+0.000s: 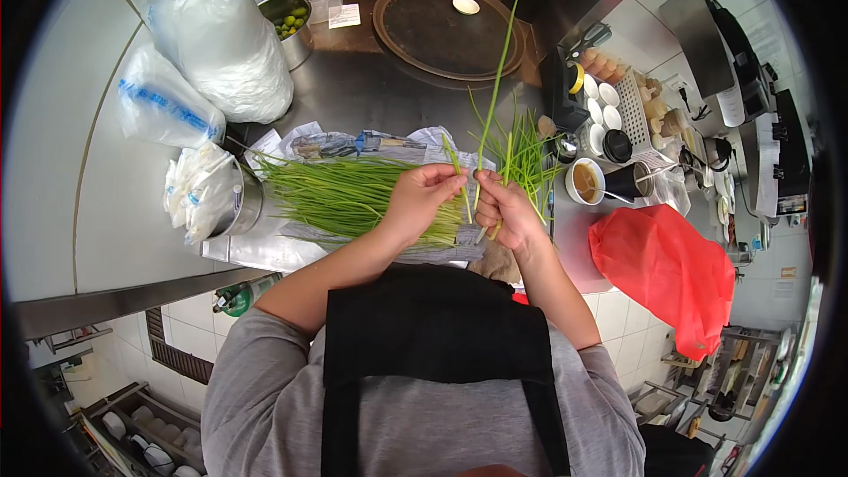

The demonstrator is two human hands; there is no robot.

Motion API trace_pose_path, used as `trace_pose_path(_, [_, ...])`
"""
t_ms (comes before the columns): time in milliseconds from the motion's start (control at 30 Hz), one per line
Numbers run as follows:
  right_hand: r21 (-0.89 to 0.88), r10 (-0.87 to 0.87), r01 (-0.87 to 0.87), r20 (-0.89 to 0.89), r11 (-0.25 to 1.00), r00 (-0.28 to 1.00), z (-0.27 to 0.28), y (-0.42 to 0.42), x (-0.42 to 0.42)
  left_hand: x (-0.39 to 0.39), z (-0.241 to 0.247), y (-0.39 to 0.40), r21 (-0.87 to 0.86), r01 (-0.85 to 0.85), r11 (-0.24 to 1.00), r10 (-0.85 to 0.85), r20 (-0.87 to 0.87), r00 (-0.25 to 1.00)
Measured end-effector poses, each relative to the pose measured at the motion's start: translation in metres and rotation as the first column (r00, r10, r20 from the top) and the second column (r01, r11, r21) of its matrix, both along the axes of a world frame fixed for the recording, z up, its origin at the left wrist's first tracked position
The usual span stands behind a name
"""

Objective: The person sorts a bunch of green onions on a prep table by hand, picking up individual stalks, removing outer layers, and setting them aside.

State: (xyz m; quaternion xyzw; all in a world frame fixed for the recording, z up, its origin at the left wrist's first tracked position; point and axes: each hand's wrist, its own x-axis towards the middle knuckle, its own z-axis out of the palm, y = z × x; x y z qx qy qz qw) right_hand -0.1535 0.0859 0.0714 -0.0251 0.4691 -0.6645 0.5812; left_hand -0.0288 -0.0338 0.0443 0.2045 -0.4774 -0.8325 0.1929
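My left hand point(427, 199) pinches a short piece of green stalk point(452, 154) between thumb and fingers, over the pale ends of a large bunch of garlic chives point(331, 195). The bunch lies sideways on newspaper point(397, 140). Close beside it, my right hand point(509, 212) grips one long chive stalk point(493, 93) that stands up far above the fingers. A second, shorter stalk runs through the same hand. A pale tip shows under that hand; I cannot tell what it is. Behind the right hand is a looser heap of chives point(530, 156).
At left stand plastic-wrapped bundles point(212, 46) and a metal pot with plastic bags point(245, 205). A pot of green fruit point(301, 50) and a round tray point(450, 40) are at the back. At right are a bowl of brown sauce point(585, 180), a black cup point(616, 179) and a red bag point(662, 265).
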Motion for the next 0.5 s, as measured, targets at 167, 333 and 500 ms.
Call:
trace_pose_path(167, [0.231,0.104,-0.017,-0.369,0.973,0.923,-0.022,-0.003,-0.005,0.020,0.000,-0.016,-0.057,-0.105,0.993,0.105,0.004,0.994])
trace_pose_path(333, [0.149,0.110,0.062,-0.903,0.987,0.416,-0.015,-0.014,0.029,0.027,-0.005,-0.017,0.005,-0.137,0.991,0.137,-0.054,0.989])
trace_pose_path(500, [0.297,0.332,-0.152,-0.880,0.943,0.341,-0.001,-0.016,0.039,0.023,-0.005,-0.012,0.070,-0.172,0.983,0.176,-0.058,0.983])
